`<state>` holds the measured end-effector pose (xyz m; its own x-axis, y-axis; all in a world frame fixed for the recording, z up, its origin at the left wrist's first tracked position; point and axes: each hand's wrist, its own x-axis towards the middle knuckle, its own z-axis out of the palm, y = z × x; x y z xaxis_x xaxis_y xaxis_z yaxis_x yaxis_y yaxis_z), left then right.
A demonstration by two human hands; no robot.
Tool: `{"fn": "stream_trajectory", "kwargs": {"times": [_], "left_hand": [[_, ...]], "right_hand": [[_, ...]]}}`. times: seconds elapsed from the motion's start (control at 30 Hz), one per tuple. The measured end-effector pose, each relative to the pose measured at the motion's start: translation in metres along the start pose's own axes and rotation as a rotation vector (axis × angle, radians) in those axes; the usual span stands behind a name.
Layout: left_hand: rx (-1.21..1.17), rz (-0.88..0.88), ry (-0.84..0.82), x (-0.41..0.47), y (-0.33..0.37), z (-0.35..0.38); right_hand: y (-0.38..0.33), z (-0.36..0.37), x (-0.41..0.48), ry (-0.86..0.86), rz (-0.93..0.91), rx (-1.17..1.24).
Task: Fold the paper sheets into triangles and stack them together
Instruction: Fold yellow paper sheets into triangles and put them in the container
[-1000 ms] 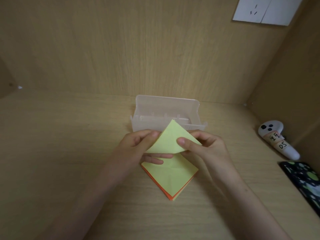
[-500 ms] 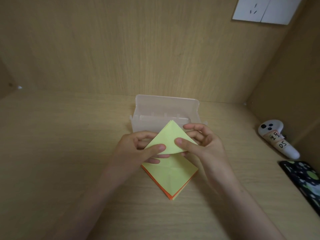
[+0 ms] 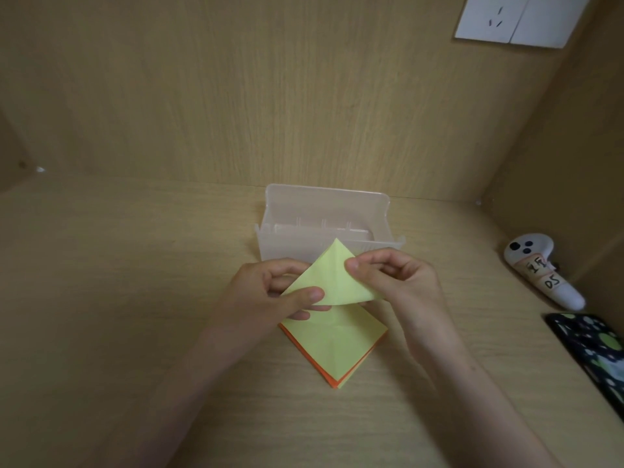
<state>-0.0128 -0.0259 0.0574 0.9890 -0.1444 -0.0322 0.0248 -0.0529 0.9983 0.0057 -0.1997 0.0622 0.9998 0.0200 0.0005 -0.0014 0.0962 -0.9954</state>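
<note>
A yellow paper folded into a triangle is held just above the desk, its apex pointing away from me. My left hand pinches its lower left corner between thumb and fingers. My right hand pinches its right edge near the top, thumb in front. Beneath them on the desk lies a stack of square sheets, a creased yellow one on top and orange edges showing below, turned like a diamond.
A clear plastic box lies open just behind the hands. At the right lie a white controller and a dark patterned phone. Wooden walls close in the back and right side.
My right thumb has slid up the triangle's right edge toward the apex. My left thumb has moved down to the lower left corner. The triangle stays in the same place.
</note>
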Motion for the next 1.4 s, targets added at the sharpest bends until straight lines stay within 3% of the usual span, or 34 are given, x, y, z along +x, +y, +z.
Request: {"fn": "stream_trajectory", "kwargs": {"times": [0.5, 0.87, 1.23, 1.4], "left_hand": [[-0.002, 0.039, 0.273, 0.008, 0.018, 0.014], [-0.058, 0.02, 0.291, 0.007, 0.018, 0.017], [-0.22, 0.037, 0.489, 0.007, 0.023, 0.021], [-0.322, 0.038, 0.483, 0.006, 0.021, 0.023]], "right_hand": [[-0.004, 0.005, -0.006, -0.045, -0.057, -0.02], [-0.006, 0.004, -0.007, -0.053, -0.046, 0.016], [0.0, 0.006, -0.008, -0.114, 0.037, -0.004], [0.005, 0.012, -0.009, -0.126, 0.026, -0.055]]}}
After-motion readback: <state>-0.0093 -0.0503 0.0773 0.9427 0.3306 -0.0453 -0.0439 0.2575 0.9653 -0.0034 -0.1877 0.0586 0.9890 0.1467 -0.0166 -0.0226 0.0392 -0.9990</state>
